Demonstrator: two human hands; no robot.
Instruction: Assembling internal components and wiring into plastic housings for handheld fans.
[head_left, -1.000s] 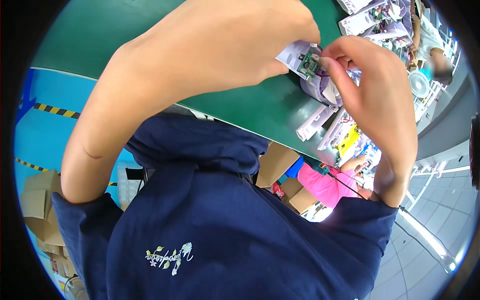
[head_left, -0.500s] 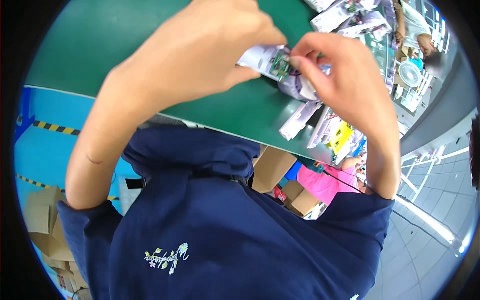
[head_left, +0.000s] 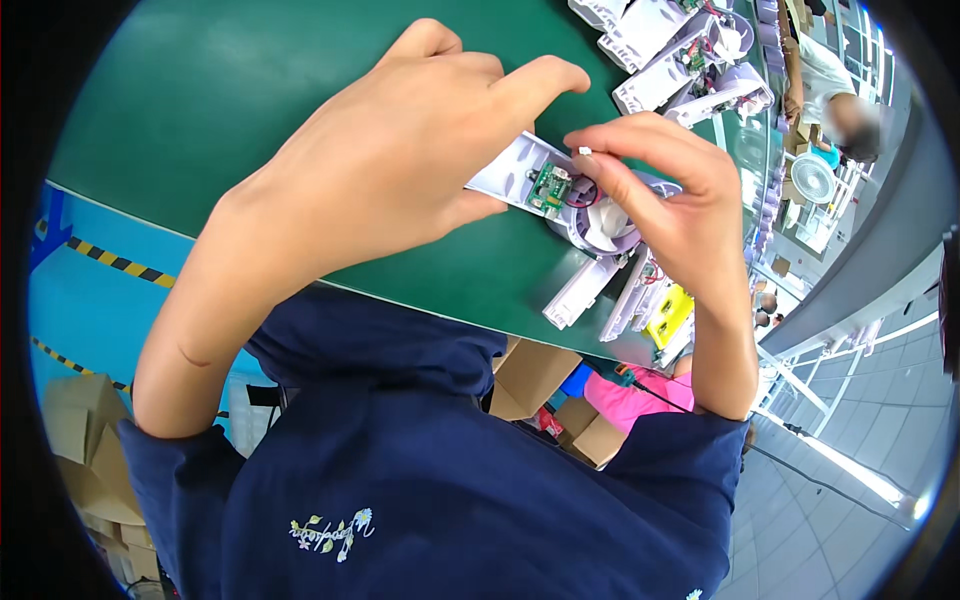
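My left hand [head_left: 385,160] is closed across the narrow end of a pale lavender plastic housing [head_left: 512,168], index finger raised, over the glossy green worktop [head_left: 210,100]. The housing's long axis slopes down rightward. My right hand [head_left: 690,190], fingertips pinched on a small white connector [head_left: 585,151], is nearer the green rectangular circuit board [head_left: 549,190], which lies left and below.

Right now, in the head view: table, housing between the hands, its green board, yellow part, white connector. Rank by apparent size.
1. Table
2. Housing
3. Board and yellow part: too alike to rank
4. Connector
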